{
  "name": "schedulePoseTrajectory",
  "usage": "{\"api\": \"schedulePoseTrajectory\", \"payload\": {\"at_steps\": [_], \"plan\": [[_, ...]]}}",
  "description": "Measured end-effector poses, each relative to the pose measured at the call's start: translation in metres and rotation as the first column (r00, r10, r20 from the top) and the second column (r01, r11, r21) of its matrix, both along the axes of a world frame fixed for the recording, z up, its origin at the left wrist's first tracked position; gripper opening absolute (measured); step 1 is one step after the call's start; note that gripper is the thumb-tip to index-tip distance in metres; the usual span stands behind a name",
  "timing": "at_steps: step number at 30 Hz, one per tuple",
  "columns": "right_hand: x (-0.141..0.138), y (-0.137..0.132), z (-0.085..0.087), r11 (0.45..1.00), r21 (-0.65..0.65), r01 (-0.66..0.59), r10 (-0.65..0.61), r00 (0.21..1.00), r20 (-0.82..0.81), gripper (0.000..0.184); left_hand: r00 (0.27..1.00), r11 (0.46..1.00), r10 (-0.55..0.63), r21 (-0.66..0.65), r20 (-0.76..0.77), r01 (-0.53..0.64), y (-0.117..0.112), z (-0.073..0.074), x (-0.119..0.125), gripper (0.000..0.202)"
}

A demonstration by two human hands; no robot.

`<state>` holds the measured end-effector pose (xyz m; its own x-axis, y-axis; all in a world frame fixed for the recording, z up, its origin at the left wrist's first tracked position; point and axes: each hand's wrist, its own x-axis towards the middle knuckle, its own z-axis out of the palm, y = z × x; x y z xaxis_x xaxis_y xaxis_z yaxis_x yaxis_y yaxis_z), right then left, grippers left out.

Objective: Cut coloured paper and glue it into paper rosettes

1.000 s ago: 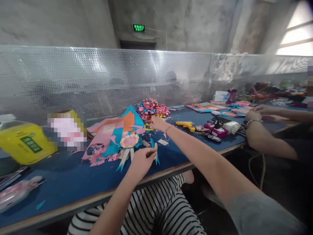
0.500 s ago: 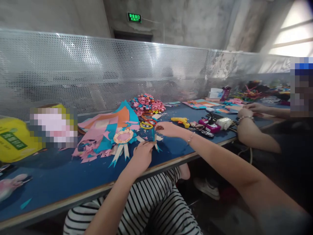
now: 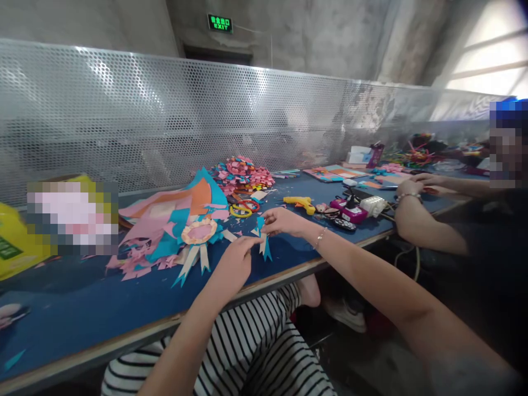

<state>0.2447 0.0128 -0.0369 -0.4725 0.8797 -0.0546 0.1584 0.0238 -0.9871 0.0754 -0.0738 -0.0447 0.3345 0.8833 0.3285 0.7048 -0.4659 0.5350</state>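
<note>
Away from scissors (image 3: 241,215), right hand (image 3: 284,221) now pinches paper strips (image 3: 265,248); left hand (image 3: 236,259), grip unclear.

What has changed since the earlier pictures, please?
The right hand has drawn nearer, away from the yellow-handled scissors, and taken the top of the blue and cream paper ribbon; the left hand stays close, its grip unclear. The round pink-centred paper rosette lies as before.
</note>
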Motion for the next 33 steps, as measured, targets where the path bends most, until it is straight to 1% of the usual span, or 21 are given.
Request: {"api": "schedulePoseTrajectory", "payload": {"at_steps": [2, 3, 5, 6, 8, 10, 12, 14, 15, 16, 17, 18, 19, 20, 21, 22, 24, 26, 29, 31, 33], "plan": [[0.000, 0.004, -0.002, 0.999, 0.034, 0.014, -0.016, 0.999, 0.049, 0.030, 0.993, 0.997, 0.008, 0.079, -0.116, 0.001, -0.004, -0.002, -0.001, 0.048], [0.001, 0.007, -0.003, 0.998, 0.057, 0.003, -0.007, 0.996, 0.086, 0.031, 0.985, 0.994, 0.005, 0.109, -0.172, 0.014, -0.005, -0.003, -0.002, 0.048], [0.001, 0.012, -0.007, 0.989, 0.139, -0.042, 0.015, 0.983, 0.185, 0.032, 0.962, 0.987, -0.033, 0.142, -0.271, 0.074, -0.008, -0.005, -0.002, 0.046], [0.001, 0.015, -0.008, 0.977, 0.200, -0.067, 0.017, 0.971, 0.240, 0.033, 0.948, 0.983, -0.062, 0.145, -0.313, 0.112, -0.008, -0.006, -0.002, 0.047], [-0.001, 0.018, -0.012, 0.936, 0.334, -0.111, -0.006, 0.945, 0.328, 0.032, 0.918, 0.975, -0.119, 0.132, -0.379, 0.181, -0.009, -0.007, -0.002, 0.048], [-0.004, 0.018, -0.017, 0.886, 0.445, -0.134, -0.047, 0.927, 0.371, 0.029, 0.892, 0.970, -0.152, 0.111, -0.425, 0.218, -0.010, -0.007, -0.001, 0.048], [-0.007, 0.016, -0.019, 0.842, 0.514, -0.161, -0.071, 0.913, 0.401, 0.029, 0.878, 0.966, -0.169, 0.103, -0.447, 0.238, -0.011, -0.007, -0.001, 0.048], [-0.006, 0.014, -0.016, 0.801, 0.569, -0.186, -0.101, 0.895, 0.435, 0.034, 0.874, 0.963, -0.169, 0.114, -0.456, 0.246, -0.013, -0.007, 0.000, 0.048], [-0.002, 0.014, -0.013, 0.778, 0.600, -0.184, -0.142, 0.880, 0.453, 0.036, 0.874, 0.962, -0.160, 0.124, -0.459, 0.241, -0.014, -0.007, 0.001, 0.048], [0.004, 0.016, -0.009, 0.755, 0.635, -0.163, -0.211, 0.856, 0.471, 0.037, 0.874, 0.963, -0.146, 0.135, -0.463, 0.232, -0.015, -0.006, 0.002, 0.049], [0.013, 0.019, -0.004, 0.729, 0.672, -0.131, -0.306, 0.816, 0.490, 0.034, 0.871, 0.965, -0.130, 0.143, -0.474, 0.222, -0.015, -0.006, 0.003, 0.049], [0.024, 0.023, 0.001, 0.698, 0.711, -0.085, -0.429, 0.746, 0.510, 0.029, 0.862, 0.965, -0.119, 0.146, -0.492, 0.216, -0.016, -0.006, 0.004, 0.049], [0.036, 0.028, 0.006, 0.678, 0.734, -0.041, -0.545, 0.641, 0.540, 0.026, 0.848, 0.965, -0.117, 0.144, -0.517, 0.220, -0.017, -0.005, 0.005, 0.048], [0.048, 0.034, 0.010, 0.688, 0.726, -0.015, -0.613, 0.523, 0.592, 0.028, 0.831, 0.963, -0.121, 0.140, -0.543, 0.231, -0.017, -0.005, 0.006, 0.046], [0.060, 0.040, 0.012, 0.709, 0.705, 0.020, -0.647, 0.415, 0.639, 0.032, 0.814, 0.960, -0.127, 0.135, -0.567, 0.244, -0.018, -0.005, 0.006, 0.045], [0.070, 0.046, 0.013, 0.738, 0.673, 0.039, -0.643, 0.341, 0.685, 0.037, 0.800, 0.958, -0.129, 0.133, -0.586, 0.252, -0.018, -0.005, 0.007, 0.044], [0.083, 0.058, 0.010, 0.801, 0.594, 0.076, -0.591, 0.260, 0.763, 0.047, 0.784, 0.957, -0.120, 0.140, -0.610, 0.255, -0.018, -0.006, 0.008, 0.044], [0.088, 0.066, 0.003, 0.836, 0.543, 0.075, -0.545, 0.222, 0.808, 0.046, 0.767, 0.957, -0.102, 0.147, -0.633, 0.248, -0.019, -0.007, 0.008, 0.042], [0.087, 0.072, -0.006, 0.847, 0.527, 0.067, -0.529, 0.201, 0.825, 0.030, 0.744, 0.959, -0.086, 0.148, -0.663, 0.243, -0.021, -0.010, 0.008, 0.041], [0.087, 0.073, -0.009, 0.842, 0.536, 0.065, -0.536, 0.216, 0.816, 0.027, 0.756, 0.966, -0.047, 0.164, -0.653, 0.202, -0.023, -0.011, 0.008, 0.044], [0.089, 0.073, -0.008, 0.813, 0.578, 0.070, -0.572, 0.276, 0.772, 0.032, 0.784, 0.971, 0.020, 0.198, -0.621, 0.132, -0.025, -0.010, 0.009, 0.048]]}}
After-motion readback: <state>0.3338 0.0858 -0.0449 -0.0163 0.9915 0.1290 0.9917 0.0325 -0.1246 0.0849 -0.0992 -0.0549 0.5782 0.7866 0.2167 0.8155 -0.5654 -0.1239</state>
